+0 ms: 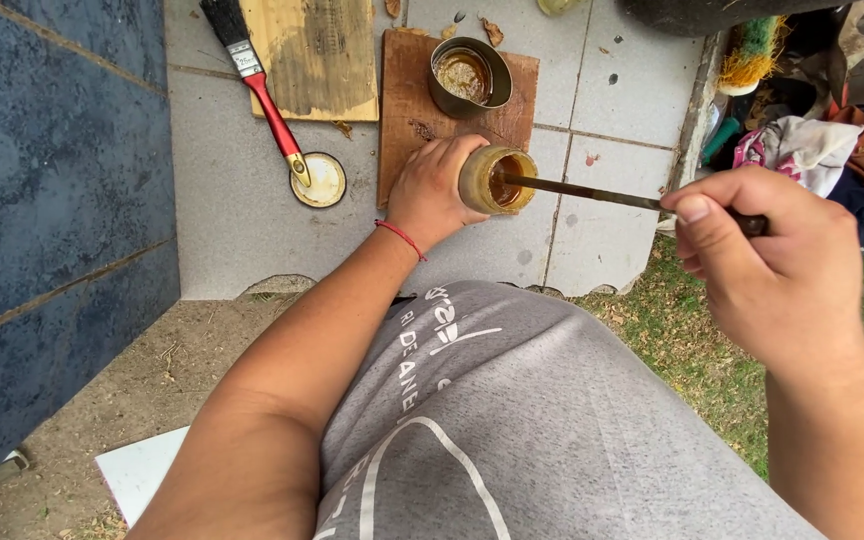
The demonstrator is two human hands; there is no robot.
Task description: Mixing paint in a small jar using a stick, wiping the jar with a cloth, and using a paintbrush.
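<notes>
- Our left hand (439,190) wraps its fingers (452,150) around a small round glass jar of brown liquid (498,180), held just above the grey tiled floor (242,210).
- Our right hand (762,265) pinches its fingers (697,215) on a long thin dark stick (592,195), whose tip dips into the jar.
- To stir well, we judge a firm jar and slow circles best.
- Near the jar, a metal tin (467,75) sits on a brown wooden board (412,110); it seems to hold similar liquid.
- Farther left lie a red-handled paintbrush (267,95) and a round lid (322,180).
</notes>
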